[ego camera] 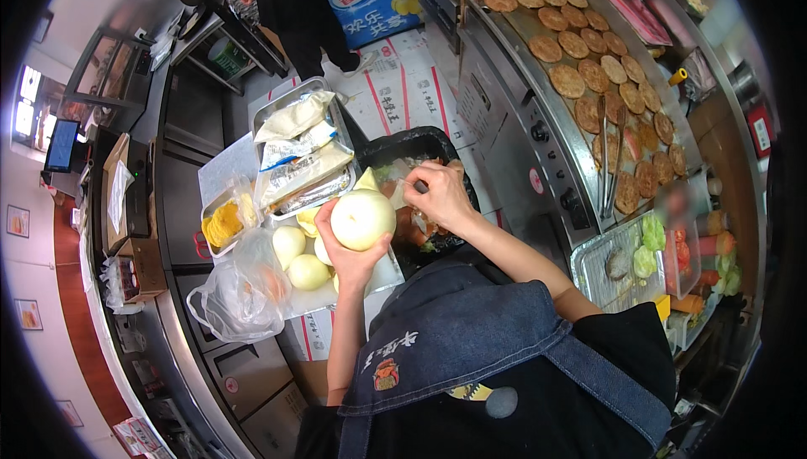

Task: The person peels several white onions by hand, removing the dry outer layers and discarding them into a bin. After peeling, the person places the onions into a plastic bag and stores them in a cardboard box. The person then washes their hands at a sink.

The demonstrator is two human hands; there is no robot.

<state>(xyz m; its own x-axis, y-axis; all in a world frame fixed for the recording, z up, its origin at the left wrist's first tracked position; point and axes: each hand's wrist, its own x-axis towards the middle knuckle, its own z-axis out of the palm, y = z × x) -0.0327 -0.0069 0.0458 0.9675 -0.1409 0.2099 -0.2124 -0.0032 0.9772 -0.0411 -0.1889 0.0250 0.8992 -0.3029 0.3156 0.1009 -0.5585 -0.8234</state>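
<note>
My left hand (354, 256) cups a large peeled onion (364, 219) from below, its pale pointed end facing away from me. Just right of it, my right hand (443, 193) is closed around a small tool whose dark handle end (420, 187) shows between the fingers; its blade is not visible. A thin whitish piece of onion skin (398, 195) hangs beside those fingertips. Beneath my right hand is a black bin (465, 155) with onion skins and scraps inside. Several peeled onions (308, 272) lie left of my left hand on a pale tray (386, 275).
A steel tray (260, 120) holds several food bags. Near it are a box of yellow slices (222, 224) and a clear plastic bag (236, 301). At right, a griddle (514, 33) carries many patties and tongs (608, 156). Another person (296, 11) stands ahead.
</note>
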